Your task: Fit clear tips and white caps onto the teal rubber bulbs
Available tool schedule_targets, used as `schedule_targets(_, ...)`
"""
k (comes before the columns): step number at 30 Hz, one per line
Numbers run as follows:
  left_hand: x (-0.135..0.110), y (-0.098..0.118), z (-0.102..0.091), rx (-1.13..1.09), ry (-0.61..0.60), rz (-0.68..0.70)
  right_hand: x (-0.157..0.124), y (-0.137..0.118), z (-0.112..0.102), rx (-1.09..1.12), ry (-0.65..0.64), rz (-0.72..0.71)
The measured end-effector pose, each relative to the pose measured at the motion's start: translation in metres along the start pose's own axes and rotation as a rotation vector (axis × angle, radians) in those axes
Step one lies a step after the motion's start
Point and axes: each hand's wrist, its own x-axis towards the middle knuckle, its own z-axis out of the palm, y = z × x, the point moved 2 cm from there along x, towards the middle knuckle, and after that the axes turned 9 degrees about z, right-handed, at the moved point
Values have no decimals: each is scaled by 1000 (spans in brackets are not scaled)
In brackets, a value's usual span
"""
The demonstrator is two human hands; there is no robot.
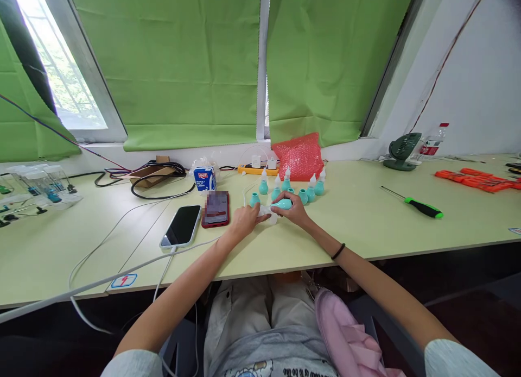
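My right hand (298,208) grips a teal rubber squeeze bulb (284,203) that lies on its side, its narrow end to the left. Opposite it, my left hand (244,220) is closed around a clear plastic piece (264,209), which meets the bulb's narrow end; whether they are joined I cannot tell. Just beyond my hands stand several teal bulbs with clear pointed tips, like nasal aspirators (319,188). Among them are bulbs without tips, one a teal bulb (254,199) beside my left hand. A small clear part (273,219) shows below my fingers.
Left of my hands lie a red-cased phone (215,217) and a white-edged phone (181,226) with a cable. Behind are a blue milk drink box (204,179), a yellow power strip (252,170) and red bubble wrap (299,155). Rightward lie a screwdriver (423,207) and a green fan (402,151).
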Motion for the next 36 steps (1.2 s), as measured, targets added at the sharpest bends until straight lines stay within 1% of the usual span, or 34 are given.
schedule_targets(7,-1,5,0,2,15,85,0,2,4,116,-96,84)
schedule_targets(15,-2,16,-5,-11,36,168,-1,-1,6,162,-149,75)
schedule_targets(23,-2,14,-7,-55,77,200,-3,-6,6,193,-163,72)
schedule_targets(28,-4,14,-6,-84,120,274,-4,-9,3,214,-256,121)
schedule_targets(36,-9,22,-10,-135,195,422,-3,-10,-4,379,-459,231)
